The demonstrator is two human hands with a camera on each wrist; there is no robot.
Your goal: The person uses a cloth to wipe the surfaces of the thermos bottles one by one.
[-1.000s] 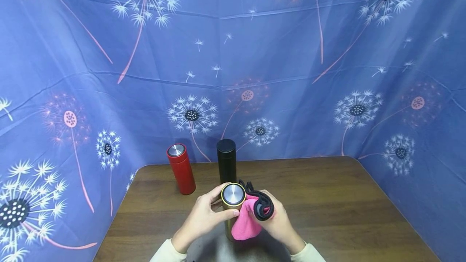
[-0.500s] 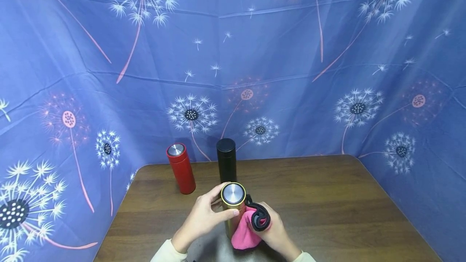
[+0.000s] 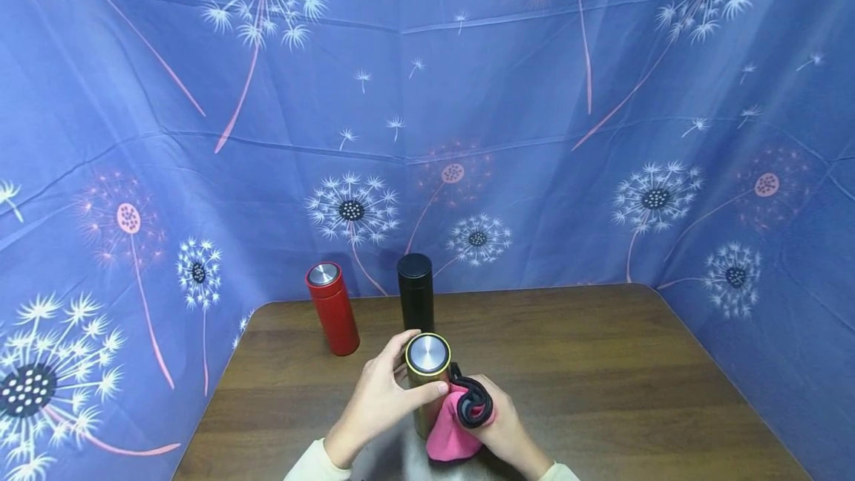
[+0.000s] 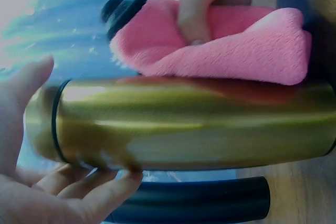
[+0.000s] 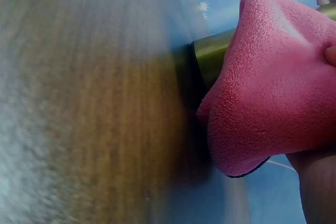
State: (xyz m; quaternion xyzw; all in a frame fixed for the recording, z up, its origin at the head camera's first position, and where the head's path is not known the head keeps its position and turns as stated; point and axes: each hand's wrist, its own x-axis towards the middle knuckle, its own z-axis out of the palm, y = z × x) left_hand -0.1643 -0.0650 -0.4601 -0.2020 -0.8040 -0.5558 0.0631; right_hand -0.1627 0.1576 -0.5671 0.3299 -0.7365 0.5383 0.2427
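A gold thermos bottle (image 3: 429, 370) with a silver-topped lid stands upright at the table's near side. My left hand (image 3: 382, 396) holds it near the lid, thumb on the near side and fingers behind. In the left wrist view the bottle (image 4: 199, 124) lies across the picture, with the fingers along its lower side. A fuzzy pink cloth (image 3: 450, 433) with a black edge is bunched in my right hand (image 3: 504, 421). The cloth is against the bottle's right side. In the right wrist view, the cloth (image 5: 278, 82) covers much of the bottle and most of the right hand is hidden.
A red thermos bottle (image 3: 334, 314) stands at the back left of the wooden table (image 3: 601, 377). Behind the gold bottle is a black thermos bottle (image 3: 415, 292), its lower part hidden. A blue curtain (image 3: 521, 95) with dandelion prints surrounds the table at the back and sides.
My right hand has moved the pink cloth down and slightly left along the gold bottle. The left hand's thumb has shifted a little to the right; the bottle stays about where it was.
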